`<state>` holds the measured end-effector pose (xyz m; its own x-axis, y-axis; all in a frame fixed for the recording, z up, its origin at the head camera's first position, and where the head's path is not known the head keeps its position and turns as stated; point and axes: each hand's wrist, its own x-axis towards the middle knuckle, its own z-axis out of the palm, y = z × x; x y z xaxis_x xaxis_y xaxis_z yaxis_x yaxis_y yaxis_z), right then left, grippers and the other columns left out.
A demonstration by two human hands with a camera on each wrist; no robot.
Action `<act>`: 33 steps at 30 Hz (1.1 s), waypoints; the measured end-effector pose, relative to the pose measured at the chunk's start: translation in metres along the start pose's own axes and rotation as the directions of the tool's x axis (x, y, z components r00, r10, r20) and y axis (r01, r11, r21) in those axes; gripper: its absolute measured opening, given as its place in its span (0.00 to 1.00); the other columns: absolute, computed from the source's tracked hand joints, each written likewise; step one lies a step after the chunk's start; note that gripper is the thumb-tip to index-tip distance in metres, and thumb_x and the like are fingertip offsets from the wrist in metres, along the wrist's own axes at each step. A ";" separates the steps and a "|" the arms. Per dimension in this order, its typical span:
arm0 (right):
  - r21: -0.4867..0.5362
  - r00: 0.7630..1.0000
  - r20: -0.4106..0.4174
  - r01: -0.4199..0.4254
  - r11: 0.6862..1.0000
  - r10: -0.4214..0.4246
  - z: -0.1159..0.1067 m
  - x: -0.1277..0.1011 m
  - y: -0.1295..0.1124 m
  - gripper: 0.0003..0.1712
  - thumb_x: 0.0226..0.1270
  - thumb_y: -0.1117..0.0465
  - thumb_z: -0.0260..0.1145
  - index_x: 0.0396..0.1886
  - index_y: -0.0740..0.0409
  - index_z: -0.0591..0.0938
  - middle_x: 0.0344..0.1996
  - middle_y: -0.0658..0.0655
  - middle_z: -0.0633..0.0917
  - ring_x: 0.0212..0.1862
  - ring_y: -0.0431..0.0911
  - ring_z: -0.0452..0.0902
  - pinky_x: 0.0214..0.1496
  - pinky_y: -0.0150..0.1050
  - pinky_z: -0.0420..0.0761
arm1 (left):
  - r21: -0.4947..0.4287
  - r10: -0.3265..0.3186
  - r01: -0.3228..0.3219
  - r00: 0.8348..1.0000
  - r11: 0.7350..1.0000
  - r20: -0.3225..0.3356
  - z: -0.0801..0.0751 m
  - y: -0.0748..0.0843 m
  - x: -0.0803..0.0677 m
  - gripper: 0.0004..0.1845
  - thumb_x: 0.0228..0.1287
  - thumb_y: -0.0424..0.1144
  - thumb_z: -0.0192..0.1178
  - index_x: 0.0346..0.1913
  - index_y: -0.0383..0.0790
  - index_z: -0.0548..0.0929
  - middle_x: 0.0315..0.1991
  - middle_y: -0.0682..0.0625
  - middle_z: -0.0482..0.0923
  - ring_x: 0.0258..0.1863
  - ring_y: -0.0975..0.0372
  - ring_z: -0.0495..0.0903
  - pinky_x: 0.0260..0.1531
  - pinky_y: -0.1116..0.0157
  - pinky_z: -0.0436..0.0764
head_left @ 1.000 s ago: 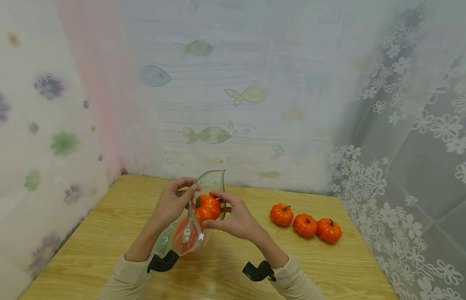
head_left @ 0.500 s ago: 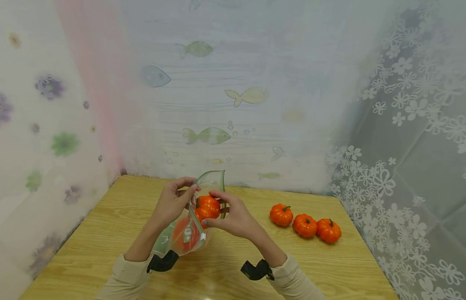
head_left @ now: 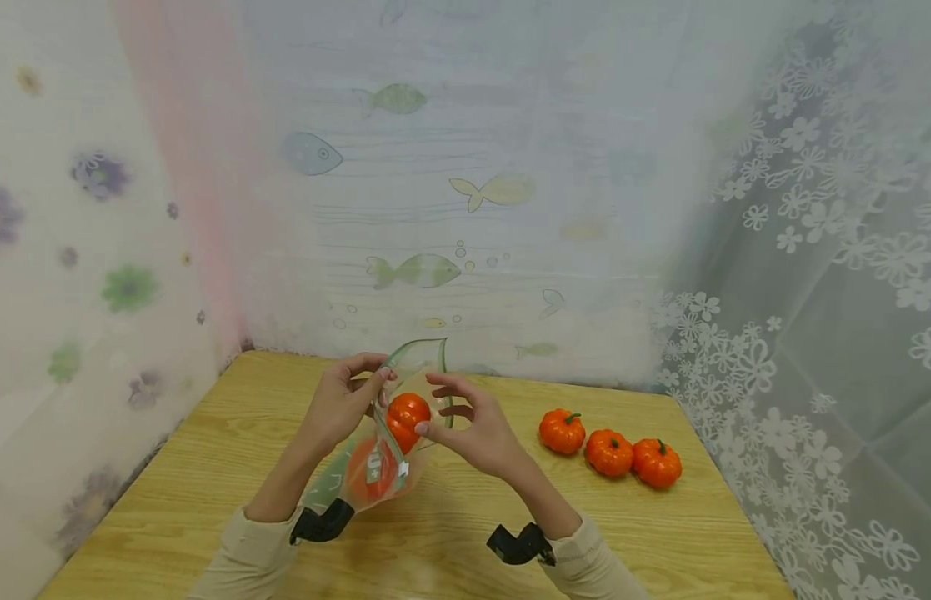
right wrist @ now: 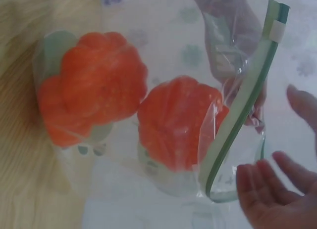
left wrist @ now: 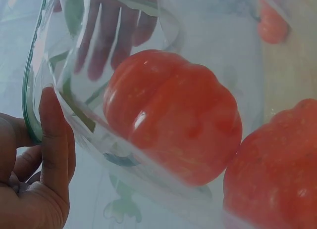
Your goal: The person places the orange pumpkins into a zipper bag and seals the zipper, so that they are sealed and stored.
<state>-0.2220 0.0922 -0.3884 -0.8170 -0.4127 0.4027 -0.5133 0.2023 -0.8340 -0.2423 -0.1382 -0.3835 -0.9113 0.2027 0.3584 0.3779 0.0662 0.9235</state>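
My left hand (head_left: 373,382) pinches the rim of a clear zip bag (head_left: 360,479) and holds its mouth up over the wooden table (head_left: 210,467). Two orange toy pumpkins are inside: one (head_left: 407,414) just below the mouth, the other (head_left: 369,468) at the bottom. My right hand (head_left: 427,405) hovers at the bag's mouth with spread fingers, holding nothing. The left wrist view shows the upper pumpkin (left wrist: 173,115) through the plastic, with my thumb (left wrist: 54,140) on the rim. In the right wrist view both pumpkins (right wrist: 94,85) (right wrist: 178,120) lie behind the green zip strip (right wrist: 242,105).
Three more orange pumpkins (head_left: 563,429) (head_left: 609,450) (head_left: 657,462) sit in a row on the table's right side. Fish-print and flower-print curtains (head_left: 435,208) close in the table at the back and both sides.
My right hand has let go of the pumpkin it held at the bag's mouth and spread its fingers. The pumpkin has sunk a little deeper into the bag.
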 end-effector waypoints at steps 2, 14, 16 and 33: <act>0.058 0.999 -0.026 0.036 0.998 -0.035 -0.003 -0.002 0.000 0.32 0.66 0.66 0.73 0.69 0.57 0.75 0.66 0.58 0.77 0.62 0.53 0.75 0.60 0.51 0.83 | 0.002 -0.010 0.010 1.000 1.000 -0.007 0.000 0.002 0.000 0.14 0.79 0.34 0.55 0.57 0.26 0.79 0.42 0.38 0.82 0.24 0.65 0.80 0.25 0.66 0.86; 0.252 0.979 -0.146 0.176 0.951 -0.143 -0.026 -0.016 0.027 0.33 0.71 0.66 0.68 0.72 0.68 0.69 0.62 0.52 0.78 0.60 0.51 0.78 0.57 0.38 0.84 | 0.002 -0.017 0.017 1.000 1.000 -0.019 -0.002 0.002 -0.003 0.15 0.79 0.33 0.54 0.58 0.23 0.77 0.42 0.39 0.82 0.24 0.65 0.80 0.24 0.67 0.85; 0.254 0.980 -0.155 0.159 0.954 -0.122 -0.031 -0.020 0.036 0.32 0.73 0.67 0.66 0.73 0.68 0.68 0.62 0.48 0.78 0.60 0.47 0.78 0.57 0.37 0.84 | 0.001 -0.015 0.015 1.000 1.000 -0.017 -0.002 0.002 -0.003 0.15 0.79 0.33 0.54 0.58 0.23 0.77 0.42 0.39 0.82 0.24 0.65 0.80 0.24 0.67 0.85; 0.154 0.860 -0.478 -0.122 0.981 0.182 -0.071 -0.064 0.125 0.25 0.74 0.67 0.65 0.68 0.66 0.75 0.56 0.50 0.80 0.56 0.41 0.78 0.55 0.26 0.81 | -0.011 -0.018 0.018 1.000 1.000 -0.018 -0.003 0.001 -0.004 0.15 0.79 0.33 0.53 0.57 0.23 0.78 0.40 0.47 0.82 0.24 0.65 0.80 0.24 0.67 0.85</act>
<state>-0.2523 0.2073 -0.4914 -0.9210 0.1062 0.3749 -0.3635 0.1119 -0.9248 -0.2389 -0.1420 -0.3838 -0.9207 0.1835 0.3443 0.3600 0.0594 0.9311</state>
